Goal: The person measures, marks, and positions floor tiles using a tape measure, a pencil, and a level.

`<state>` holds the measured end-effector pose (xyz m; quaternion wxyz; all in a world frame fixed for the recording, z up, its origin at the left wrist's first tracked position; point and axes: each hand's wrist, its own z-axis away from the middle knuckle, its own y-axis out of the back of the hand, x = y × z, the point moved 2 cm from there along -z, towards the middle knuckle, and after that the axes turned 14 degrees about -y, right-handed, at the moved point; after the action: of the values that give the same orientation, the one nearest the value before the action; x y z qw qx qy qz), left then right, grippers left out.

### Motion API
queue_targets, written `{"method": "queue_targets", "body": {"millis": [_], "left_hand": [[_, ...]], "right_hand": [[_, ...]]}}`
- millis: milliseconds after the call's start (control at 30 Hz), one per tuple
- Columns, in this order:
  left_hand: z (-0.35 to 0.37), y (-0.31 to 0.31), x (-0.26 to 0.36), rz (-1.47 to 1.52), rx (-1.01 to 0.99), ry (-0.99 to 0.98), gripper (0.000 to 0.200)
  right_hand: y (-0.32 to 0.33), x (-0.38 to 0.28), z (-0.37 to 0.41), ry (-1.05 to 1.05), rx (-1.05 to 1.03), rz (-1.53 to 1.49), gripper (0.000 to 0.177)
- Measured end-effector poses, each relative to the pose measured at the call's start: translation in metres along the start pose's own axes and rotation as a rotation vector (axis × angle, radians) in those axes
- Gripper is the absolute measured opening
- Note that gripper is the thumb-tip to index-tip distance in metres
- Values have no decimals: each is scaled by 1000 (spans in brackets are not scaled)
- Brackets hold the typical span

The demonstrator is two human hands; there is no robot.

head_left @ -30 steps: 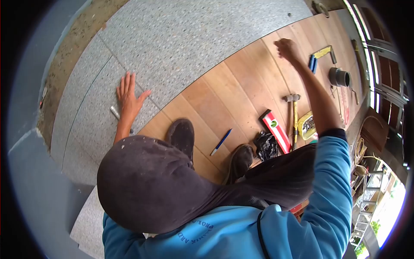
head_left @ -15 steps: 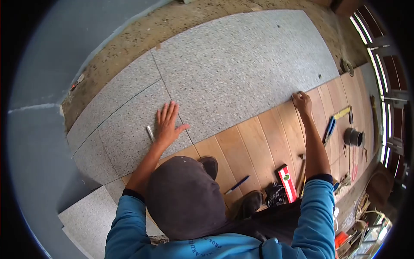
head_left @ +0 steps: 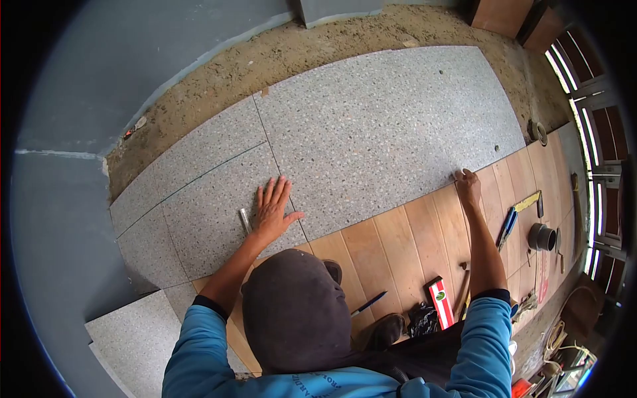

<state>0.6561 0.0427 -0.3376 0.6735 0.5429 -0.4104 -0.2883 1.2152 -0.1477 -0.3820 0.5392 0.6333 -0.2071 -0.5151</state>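
Observation:
My left hand [head_left: 273, 211] lies flat on a grey speckled floor tile [head_left: 215, 189], its fingers stretched out and the thumb reaching across a joint onto the large speckled tile [head_left: 378, 123]. Beside it on the tile rests a short clear tube-like stick [head_left: 245, 221]. My right hand [head_left: 468, 188] is closed in a pinch at the seam where the large tile meets the wood-look planks [head_left: 385, 242]. Whatever its fingers may hold is hidden or too small to name.
On the planks lie a pen [head_left: 369, 303], a red-and-white spirit level [head_left: 441, 302], a black plastic bag [head_left: 423, 321], a blue-handled tool [head_left: 507, 225], a yellow square [head_left: 528, 201] and a grey pipe piece [head_left: 543, 237]. Rough sandy ground [head_left: 225, 78] borders the grey wall [head_left: 79, 86].
The camera has tipped, so the whole floor appears lower in view and more wall shows at the top. Both hands keep about the same spots on the tiles.

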Motion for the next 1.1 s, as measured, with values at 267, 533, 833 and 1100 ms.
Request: {"method": "queue_targets", "body": {"millis": [267, 533, 833, 1100], "left_hand": [[-26, 155, 58, 1235, 164, 151, 53], [-35, 331, 154, 820, -274, -626, 61], [-28, 324, 182, 377, -201, -749, 40], [-31, 327, 192, 357, -213, -777, 38]], "right_hand": [[117, -54, 94, 403, -469, 158, 29], [191, -101, 211, 380, -770, -78, 29], [177, -102, 213, 587, -721, 49, 26], [166, -92, 228, 625, -814, 71, 26]]}}
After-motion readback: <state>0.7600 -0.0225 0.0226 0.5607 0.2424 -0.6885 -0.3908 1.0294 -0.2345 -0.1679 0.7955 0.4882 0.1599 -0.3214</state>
